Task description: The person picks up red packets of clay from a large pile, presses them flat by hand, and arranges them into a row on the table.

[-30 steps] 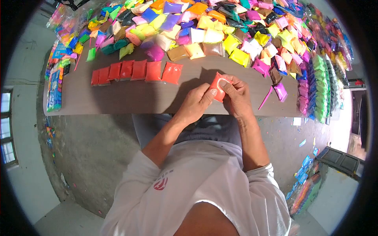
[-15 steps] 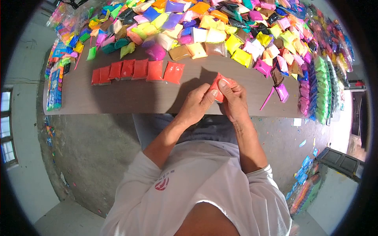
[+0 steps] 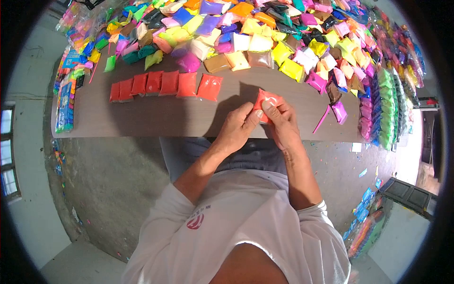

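A small red packet is pinched between both hands above the front part of the brown table. My left hand grips its lower left side, thumb on top. On its right side my right hand presses a thumb onto the packet's face, fingers curled beneath. To the left, several red packets lie in a row, most of them touching or overlapping. The rightmost red packet sits slightly apart from them.
A large heap of coloured packets covers the back of the table. Strips of bagged packets stand at the right edge and left edge. A pink packet with a pink stick lies at the right.
The held red packet has shifted slightly and shows more of its face. My right thumb has moved a little on it. The row of red packets has not moved.
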### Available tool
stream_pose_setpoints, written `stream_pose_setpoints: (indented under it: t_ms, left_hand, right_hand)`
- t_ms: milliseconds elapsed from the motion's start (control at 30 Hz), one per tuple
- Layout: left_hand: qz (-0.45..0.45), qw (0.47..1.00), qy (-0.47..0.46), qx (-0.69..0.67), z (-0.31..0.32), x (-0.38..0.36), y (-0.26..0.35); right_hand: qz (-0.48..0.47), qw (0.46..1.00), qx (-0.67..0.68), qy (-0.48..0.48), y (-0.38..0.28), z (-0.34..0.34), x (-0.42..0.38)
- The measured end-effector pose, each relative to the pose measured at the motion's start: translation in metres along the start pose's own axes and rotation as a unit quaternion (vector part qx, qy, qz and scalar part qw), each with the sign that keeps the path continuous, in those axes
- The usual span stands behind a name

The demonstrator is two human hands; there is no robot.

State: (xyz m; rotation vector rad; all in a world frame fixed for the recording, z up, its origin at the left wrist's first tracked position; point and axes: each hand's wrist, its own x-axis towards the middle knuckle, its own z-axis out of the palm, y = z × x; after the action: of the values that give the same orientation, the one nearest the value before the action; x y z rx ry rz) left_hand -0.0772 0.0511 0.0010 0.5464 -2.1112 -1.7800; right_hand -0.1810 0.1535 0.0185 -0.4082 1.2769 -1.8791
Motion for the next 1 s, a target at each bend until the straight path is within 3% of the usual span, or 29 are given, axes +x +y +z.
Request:
stream_pose_setpoints:
  t_ms: [333, 400, 500, 733, 800, 1000]
  left_hand:
    - [-0.002, 1.0, 0.015, -0.027, 0.002, 0.0, -0.002]
    - [0.005, 0.999, 0.016, -0.036, 0.002, 0.001, -0.003]
    - [-0.01, 1.0, 0.006, -0.022, 0.002, -0.001, 0.003]
    - [-0.001, 1.0, 0.008, -0.025, 0.0, 0.0, -0.001]
    - [0.01, 1.0, 0.001, 0.009, 0.002, -0.001, -0.001]
    - [0.034, 0.999, 0.02, -0.012, 0.001, -0.001, 0.007]
  right_hand:
    - [-0.031, 0.999, -0.009, -0.014, 0.007, 0.003, -0.003]
    - [-0.033, 0.999, 0.003, 0.042, 0.006, 0.012, -0.007]
    - [-0.057, 0.998, -0.013, 0.029, 0.014, 0.005, -0.004]
    - [-0.023, 0.999, 0.038, 0.015, 0.01, 0.011, -0.003]
    - [-0.071, 0.997, 0.011, 0.039, 0.015, 0.009, -0.001]
    - [-0.058, 0.997, -0.024, 0.041, 0.019, 0.005, 0.0]
